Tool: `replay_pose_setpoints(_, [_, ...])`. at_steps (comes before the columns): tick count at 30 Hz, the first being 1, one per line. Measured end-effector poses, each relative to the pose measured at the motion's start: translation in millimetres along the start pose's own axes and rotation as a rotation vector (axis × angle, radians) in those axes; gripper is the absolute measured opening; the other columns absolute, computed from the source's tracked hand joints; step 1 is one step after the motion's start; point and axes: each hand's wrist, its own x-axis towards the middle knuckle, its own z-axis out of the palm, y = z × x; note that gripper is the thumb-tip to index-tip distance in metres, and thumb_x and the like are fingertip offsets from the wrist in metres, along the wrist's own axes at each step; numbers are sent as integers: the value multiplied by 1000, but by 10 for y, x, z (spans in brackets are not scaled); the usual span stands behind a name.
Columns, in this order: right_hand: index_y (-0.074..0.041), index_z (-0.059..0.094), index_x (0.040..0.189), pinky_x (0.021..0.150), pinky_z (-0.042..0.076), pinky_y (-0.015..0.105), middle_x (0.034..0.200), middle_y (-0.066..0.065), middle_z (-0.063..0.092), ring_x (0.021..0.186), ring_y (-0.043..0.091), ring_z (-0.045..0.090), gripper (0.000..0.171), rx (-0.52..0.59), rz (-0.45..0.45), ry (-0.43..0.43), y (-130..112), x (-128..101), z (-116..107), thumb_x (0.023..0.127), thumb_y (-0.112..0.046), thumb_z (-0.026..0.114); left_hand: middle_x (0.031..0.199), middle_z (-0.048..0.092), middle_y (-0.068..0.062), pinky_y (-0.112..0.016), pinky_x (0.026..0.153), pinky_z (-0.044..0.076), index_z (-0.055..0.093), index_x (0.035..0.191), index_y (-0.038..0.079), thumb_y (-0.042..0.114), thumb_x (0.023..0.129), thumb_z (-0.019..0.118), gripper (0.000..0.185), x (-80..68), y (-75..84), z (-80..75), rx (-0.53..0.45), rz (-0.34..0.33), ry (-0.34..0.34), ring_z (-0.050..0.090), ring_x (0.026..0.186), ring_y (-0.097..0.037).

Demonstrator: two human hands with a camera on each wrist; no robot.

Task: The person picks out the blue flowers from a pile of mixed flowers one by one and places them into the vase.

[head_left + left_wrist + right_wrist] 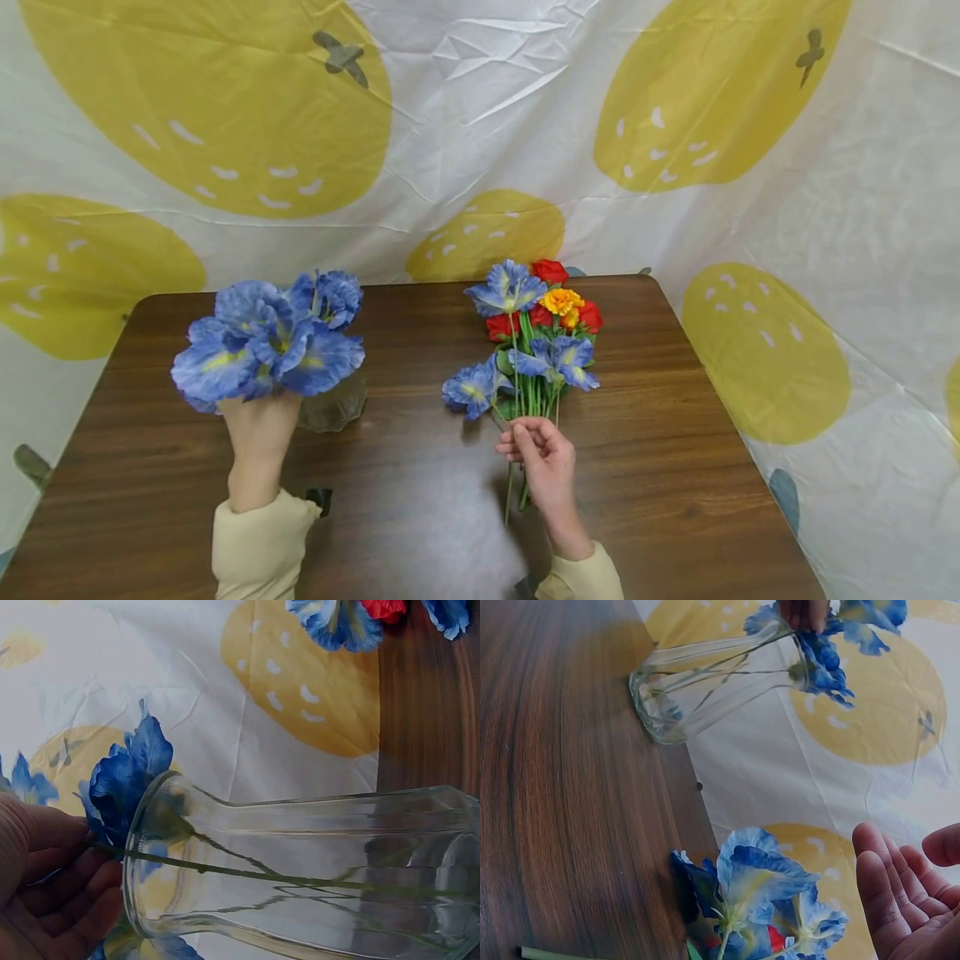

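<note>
My left hand (258, 433) is just behind the mouth of a clear glass vase (300, 832), pinching the green stem (225, 870) of a blue artificial iris. That stem runs down inside the glass. Large blue iris blooms (262, 337) hide the fingers in the head view, and another iris bloom (127, 780) sits at the rim. My right hand (543, 458) is over the lower stems of a flower pile, palm turned sideways. In the right wrist view its fingers (889, 892) are loosely extended, apart from the thumb, with nothing between them.
On the table (420, 517), the pile holds blue irises (558, 358), red flowers (550, 271) and an orange flower (562, 302), stems toward me. A white cloth (480, 125) with yellow fruit prints hangs behind the table's back edge and along the right side.
</note>
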Motion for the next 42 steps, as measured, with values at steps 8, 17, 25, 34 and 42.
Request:
replay_pose_setpoints(8, [21, 54, 93, 55, 55, 23, 76, 34, 61, 62, 10, 66, 16, -5, -8, 11, 9, 8, -24, 91, 6, 52, 60, 51, -18, -32, 54, 31, 51, 62, -2, 4, 73, 56, 14, -186, -66, 8, 104, 70, 154, 38, 55, -25])
replay_pose_setpoints(17, [20, 55, 92, 55, 55, 26, 75, 32, 62, 59, 8, 65, 16, -90, -18, 109, 87, 26, -150, 91, 5, 54, 71, 65, -13, -8, 64, 44, 70, 82, -5, -11, 72, 69, 12, -790, 62, 101, -180, -46, -2, 54, 71, 6])
replay_pose_setpoints(25, [10, 63, 84, 50, 49, 15, 69, 19, 64, 53, 3, 57, 6, -487, -139, 337, 288, 262, -480, 84, 4, 63, 69, 65, -11, -12, 57, 47, 68, 79, -5, -21, 67, 68, 20, -1117, 336, 178, -267, -110, -187, 58, 63, -8])
replay_pose_setpoints(34, [3, 69, 84, 57, 49, 31, 72, 14, 68, 63, 25, 63, 10, -803, -66, 278, 442, 630, -658, 82, -7, 69, 67, 63, -13, -15, 55, 49, 66, 76, -9, -24, 66, 67, 18, -1079, 569, 156, -300, -110, -207, 59, 60, -16])
replay_pose_setpoints(42, [1, 71, 79, 55, 47, 34, 64, 11, 66, 52, 17, 58, 12, -855, 22, 237, 516, 716, -663, 81, -11, 70, 67, 64, -14, -18, 54, 49, 66, 76, -9, -24, 66, 66, 18, -1087, 563, 135, -301, -116, -199, 58, 60, -14])
